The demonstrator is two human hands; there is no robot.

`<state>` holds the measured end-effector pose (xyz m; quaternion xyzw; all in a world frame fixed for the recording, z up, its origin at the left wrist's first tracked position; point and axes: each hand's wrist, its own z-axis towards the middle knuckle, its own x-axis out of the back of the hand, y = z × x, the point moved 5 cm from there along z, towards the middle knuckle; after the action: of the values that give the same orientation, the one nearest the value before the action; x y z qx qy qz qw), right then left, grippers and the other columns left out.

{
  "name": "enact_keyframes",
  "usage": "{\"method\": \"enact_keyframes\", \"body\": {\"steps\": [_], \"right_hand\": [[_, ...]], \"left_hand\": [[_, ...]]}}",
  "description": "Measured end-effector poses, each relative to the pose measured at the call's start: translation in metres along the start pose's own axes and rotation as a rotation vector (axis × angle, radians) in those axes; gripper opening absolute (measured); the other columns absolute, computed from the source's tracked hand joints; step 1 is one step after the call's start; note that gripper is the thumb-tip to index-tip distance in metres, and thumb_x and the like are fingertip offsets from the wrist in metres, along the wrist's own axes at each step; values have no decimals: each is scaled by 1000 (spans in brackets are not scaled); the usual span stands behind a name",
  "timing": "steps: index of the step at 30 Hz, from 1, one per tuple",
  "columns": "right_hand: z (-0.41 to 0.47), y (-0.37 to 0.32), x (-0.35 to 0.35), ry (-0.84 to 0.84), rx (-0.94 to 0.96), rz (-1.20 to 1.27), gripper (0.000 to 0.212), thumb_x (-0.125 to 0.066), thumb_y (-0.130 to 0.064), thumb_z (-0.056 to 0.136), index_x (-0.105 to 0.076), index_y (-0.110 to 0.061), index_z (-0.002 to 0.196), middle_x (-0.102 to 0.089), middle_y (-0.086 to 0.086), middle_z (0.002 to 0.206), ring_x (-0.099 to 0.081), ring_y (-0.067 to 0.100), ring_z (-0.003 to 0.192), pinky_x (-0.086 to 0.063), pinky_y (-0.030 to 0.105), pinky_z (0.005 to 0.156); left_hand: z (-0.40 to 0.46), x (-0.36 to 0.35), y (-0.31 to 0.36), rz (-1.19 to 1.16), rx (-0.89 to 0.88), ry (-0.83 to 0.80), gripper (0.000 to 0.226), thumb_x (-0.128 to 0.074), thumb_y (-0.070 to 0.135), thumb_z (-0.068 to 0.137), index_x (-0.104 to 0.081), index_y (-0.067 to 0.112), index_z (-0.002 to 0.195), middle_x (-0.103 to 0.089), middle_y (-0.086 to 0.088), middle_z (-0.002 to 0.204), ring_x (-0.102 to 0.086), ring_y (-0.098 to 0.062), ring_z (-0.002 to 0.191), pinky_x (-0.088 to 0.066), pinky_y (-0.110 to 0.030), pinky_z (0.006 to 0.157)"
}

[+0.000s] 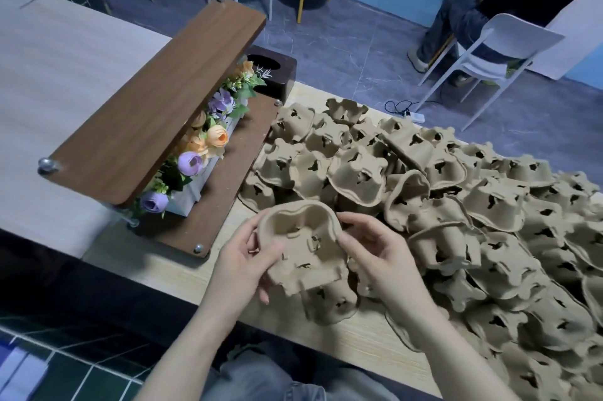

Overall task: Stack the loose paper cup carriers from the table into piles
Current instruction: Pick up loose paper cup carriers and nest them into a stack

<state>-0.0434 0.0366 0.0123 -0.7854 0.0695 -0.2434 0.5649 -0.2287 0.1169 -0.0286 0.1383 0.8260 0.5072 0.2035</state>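
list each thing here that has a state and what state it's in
left hand: fingers curled round the held carrier's left edge
right hand: fingers curled at its right edge
held carrier: lifted off the table, tilted, hollow side facing the camera
loose carriers: heaped in disorder, not stacked
flower box: filled with flowers, under a wooden shelf
white chair: upright, someone seated

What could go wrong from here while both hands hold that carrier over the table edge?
1. The held carrier is gripped by the left hand and right hand at its thin rims, so squeezing may crush it.
2. The loose heap lies jumbled and overlapping; pulling one out may drag others along.
3. Carriers near the table's front edge could slide off.
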Motion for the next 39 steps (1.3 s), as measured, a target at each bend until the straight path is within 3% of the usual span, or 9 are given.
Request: {"method": "enact_keyframes", "body": {"steps": [5, 12, 22, 27, 29, 31, 33, 36, 39], "right_hand": [[62, -32, 34, 187, 375, -692, 46, -69, -28, 86, -58, -22, 131, -59, 0, 113, -50, 18, 106, -40, 31, 93], [128, -17, 41, -23, 236, -1104, 66, -73, -30, 80, -47, -25, 141, -58, 10, 125, -41, 32, 120, -37, 45, 99], [103, -20, 46, 160, 437, -957, 82, -80, -18, 72, -44, -15, 145, -57, 14, 105, -52, 35, 102, -43, 44, 88], [58, -33, 44, 248, 408, -490, 98, -76, -18, 75, -19, -23, 155, -42, -2, 148, -48, 23, 127, -40, 40, 108], [40, -41, 35, 265, 403, -373, 103, -72, -23, 73, -10, -28, 156, -44, -15, 145, -56, 24, 118, -45, 42, 102], [25, -47, 27, 269, 416, -309, 109, -76, -10, 74, -7, -24, 157, -51, -3, 130, -61, 28, 94, -51, 41, 86], [16, -46, 16, 220, 429, -303, 113, -79, -14, 75, -2, -34, 155, -57, -4, 125, -60, 28, 85, -55, 26, 79], [9, -36, 7, 146, 407, -221, 108, -79, -26, 75, -6, -47, 152, -36, -27, 149, -57, 14, 117, -44, 21, 104], [1, -26, 8, 142, 390, -189, 100, -84, -15, 73, -25, -40, 150, -41, -19, 149, -44, 8, 135, -38, 34, 112]], "left_hand": [[2, 11, 5, -60, 2, 60, 47, -67, 27, 72, -64, 30, 119, -75, -2, 99, -66, -16, 62, -38, -24, 32], [5, 17, 10, -71, 14, 33, 69, -77, 43, 56, -61, 34, 123, -74, 7, 108, -72, -13, 80, -45, -24, 40], [12, 17, 10, -153, -41, -16, 69, -78, 35, 57, -63, 26, 124, -73, -2, 112, -69, -9, 85, -50, -12, 51], [21, 10, 9, -177, -57, -60, 68, -78, 27, 65, -58, 26, 130, -69, 3, 122, -68, -11, 105, -55, -17, 75], [23, 5, 10, -155, -54, -73, 75, -77, 36, 62, -55, 28, 133, -68, 5, 126, -68, -10, 105, -57, -20, 70], [25, 0, 11, -152, -61, -88, 74, -78, 34, 65, -54, 27, 135, -68, 3, 126, -68, -12, 107, -58, -23, 71], [27, -3, 11, -160, -70, -99, 66, -75, 22, 73, -54, 22, 136, -68, 0, 125, -66, -16, 112, -56, -23, 79], [27, -6, 11, -170, -88, -95, 60, -67, 16, 76, -54, 21, 134, -70, -2, 121, -67, -18, 110, -56, -24, 81], [26, -5, 12, -167, -104, -64, 58, -69, 14, 78, -54, 18, 134, -72, 1, 117, -68, -13, 108, -55, -21, 80]]}}
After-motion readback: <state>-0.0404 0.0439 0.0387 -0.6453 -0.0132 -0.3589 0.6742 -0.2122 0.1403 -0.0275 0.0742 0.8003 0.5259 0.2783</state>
